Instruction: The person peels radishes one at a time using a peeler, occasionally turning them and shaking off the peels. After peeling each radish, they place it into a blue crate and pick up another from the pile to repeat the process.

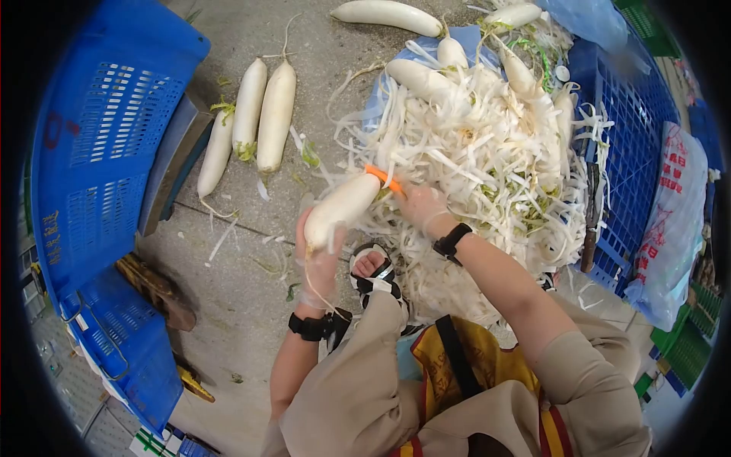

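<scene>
A white radish (340, 207) lies slanted in my left hand (323, 268), whose fingers wrap round its lower end; a thin root trails down from it. My right hand (421, 206) is closed round an orange peeler (386, 180), which touches the upper end of the radish. The peeler's blade is not clearly visible. Both hands seem to wear thin clear gloves. Right beside my right hand spreads a big heap of white peelings (480, 160), with a few whole radishes on it.
Several radishes (276, 114) lie on the concrete floor at the upper left, and another radish (388, 15) at the top. Blue plastic crates (114, 114) stand on the left, with a blue crate (628, 114) on the right. A printed plastic bag (664, 228) hangs at the far right.
</scene>
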`<control>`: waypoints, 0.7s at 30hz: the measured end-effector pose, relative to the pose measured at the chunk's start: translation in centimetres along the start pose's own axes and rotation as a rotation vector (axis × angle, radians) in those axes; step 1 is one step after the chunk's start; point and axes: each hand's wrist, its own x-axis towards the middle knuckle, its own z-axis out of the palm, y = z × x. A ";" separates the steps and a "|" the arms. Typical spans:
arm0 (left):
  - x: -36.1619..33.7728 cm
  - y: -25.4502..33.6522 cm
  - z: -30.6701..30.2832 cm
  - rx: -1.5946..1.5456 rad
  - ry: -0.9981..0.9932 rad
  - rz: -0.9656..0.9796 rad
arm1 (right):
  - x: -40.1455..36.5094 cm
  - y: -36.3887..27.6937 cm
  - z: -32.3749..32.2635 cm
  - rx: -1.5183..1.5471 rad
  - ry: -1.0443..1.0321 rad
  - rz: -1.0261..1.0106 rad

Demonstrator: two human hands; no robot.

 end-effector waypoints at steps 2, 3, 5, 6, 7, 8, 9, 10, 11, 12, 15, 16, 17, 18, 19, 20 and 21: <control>0.0 -0.2 -0.4 0.005 -0.038 0.018 | -1.2 -0.4 -0.1 0.173 0.180 -0.071; 0.0 -0.4 -0.5 0.006 -0.076 0.035 | -2.3 -0.7 0.1 0.225 0.149 -0.124; -0.1 -0.6 -0.7 0.049 -0.074 0.052 | -6.4 -3.0 -1.6 0.278 0.134 -0.349; -0.1 -0.6 -0.7 0.094 -0.079 0.075 | -7.8 -3.9 -2.0 0.280 0.157 -0.524; 0.0 -0.9 -0.8 0.093 -0.082 0.076 | -7.9 -4.4 -1.9 0.280 0.159 -0.522; 0.1 -1.4 -0.8 0.146 -0.089 0.127 | -7.9 -4.9 -1.7 0.269 0.235 -0.614; 0.1 -1.6 -0.8 0.200 -0.094 0.177 | -7.9 -5.2 -1.7 0.257 0.310 -0.706; 0.0 -1.3 -0.7 0.199 -0.094 0.177 | -6.3 -4.4 -1.4 0.197 0.287 -0.543; 0.1 -0.6 -0.4 0.187 -0.102 0.161 | -3.7 -3.1 -0.8 0.193 0.288 -0.548; 0.2 -0.2 -0.2 0.176 -0.113 0.148 | -0.9 -1.5 -0.1 0.141 0.322 -0.445; 0.3 0.0 -0.5 0.124 -0.189 0.111 | -2.5 -2.9 -2.4 0.088 0.276 -0.404; 0.4 0.1 -0.5 0.121 -0.181 0.107 | -4.3 -3.8 -3.0 0.079 0.171 -0.474; 0.3 0.3 -0.5 0.120 -0.200 0.089 | -5.6 -4.0 -2.4 0.079 0.157 -0.470; 0.1 0.4 -0.6 0.121 -0.227 0.076 | -6.9 -4.2 -1.9 0.192 0.161 -0.562; 0.3 0.2 -0.5 0.121 -0.231 0.080 | -7.1 -4.2 -1.9 0.301 0.177 -0.661; 0.3 -0.2 -0.4 0.124 -0.197 0.116 | -5.3 -3.2 -0.8 0.277 0.162 -0.456; 0.2 -0.6 -0.4 0.127 -0.158 0.150 | -1.6 -1.0 0.5 0.161 0.089 -0.312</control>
